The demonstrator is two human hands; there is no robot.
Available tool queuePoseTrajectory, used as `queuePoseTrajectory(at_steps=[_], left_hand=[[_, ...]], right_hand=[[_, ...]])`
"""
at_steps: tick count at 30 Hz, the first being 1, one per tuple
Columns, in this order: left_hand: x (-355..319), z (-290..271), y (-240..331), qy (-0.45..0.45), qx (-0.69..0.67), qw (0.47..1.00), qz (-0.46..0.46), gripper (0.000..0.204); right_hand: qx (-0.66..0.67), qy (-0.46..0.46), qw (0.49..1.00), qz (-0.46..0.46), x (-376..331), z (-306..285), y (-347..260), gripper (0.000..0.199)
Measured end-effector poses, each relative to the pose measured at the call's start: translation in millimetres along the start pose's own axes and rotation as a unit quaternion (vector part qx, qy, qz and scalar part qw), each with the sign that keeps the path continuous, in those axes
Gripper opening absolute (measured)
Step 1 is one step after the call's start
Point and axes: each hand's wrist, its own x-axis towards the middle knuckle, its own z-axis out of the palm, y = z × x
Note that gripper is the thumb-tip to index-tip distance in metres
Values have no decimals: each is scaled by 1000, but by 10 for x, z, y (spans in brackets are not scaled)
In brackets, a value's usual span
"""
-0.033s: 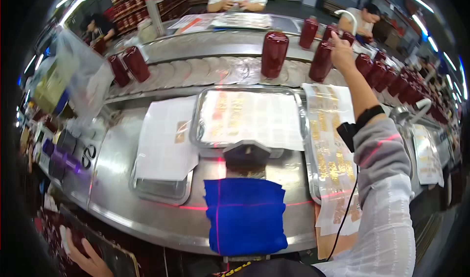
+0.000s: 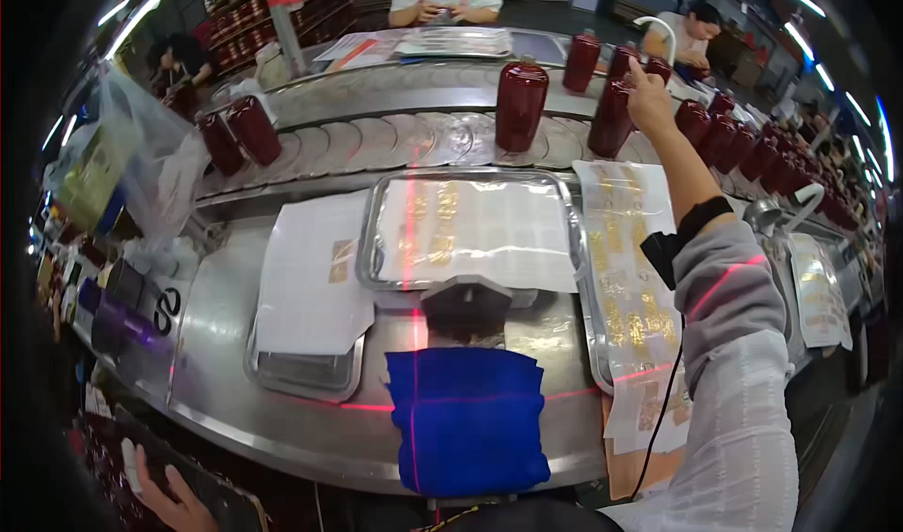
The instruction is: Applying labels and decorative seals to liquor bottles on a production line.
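My right hand (image 2: 651, 105) reaches far over the work table to a dark red glossy bottle (image 2: 610, 126) on the conveyor. Its fingers are closed around the bottle's top, which they partly hide. Another dark red bottle (image 2: 521, 107) stands upright a little to the left. Low at the left edge, my left hand (image 2: 169, 496) is open, fingers apart, with a white cover on one fingertip. It hovers by a dark board-like edge (image 2: 230, 490) and holds nothing I can see. A blue cloth (image 2: 470, 424) lies on the table in front of me.
A metal tray (image 2: 369, 250) with gold-printed sheets sits mid-table, behind a grey block (image 2: 466, 304). White sheets (image 2: 310, 278) lie left, gold-marked strips (image 2: 625, 278) right. A plastic bag (image 2: 155, 146) hangs at the left. More bottles (image 2: 720, 137) line the right; co-workers sit beyond the conveyor.
The whole view has shifted slightly, with the table's things a little further left. My right hand stays at the same bottle, and my left hand remains low at the left with fingers apart.
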Motion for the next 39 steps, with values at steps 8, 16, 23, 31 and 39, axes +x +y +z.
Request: queuePoseTrajectory(at_steps=[8,16,23,31,39], left_hand=[[116,361,559,-97,-125,987,-11,32],[357,300,1090,-54,-190,977,84,23],[565,459,1524,-125,-351,923,95,32],[968,526,2429,-164,-715,668,128,58],[629,347,3014,-527,-828,173,-84,78]], right_hand=[[67,-34,987,-143,193,230,-641,50],[46,-50,997,-32,213,348,-660,24],[121,11,991,-62,-210,-533,-652,19],[456,-155,850,-213,-895,-2616,-1127,16],[644,-323,692,39,-2355,-2127,-2042,19]])
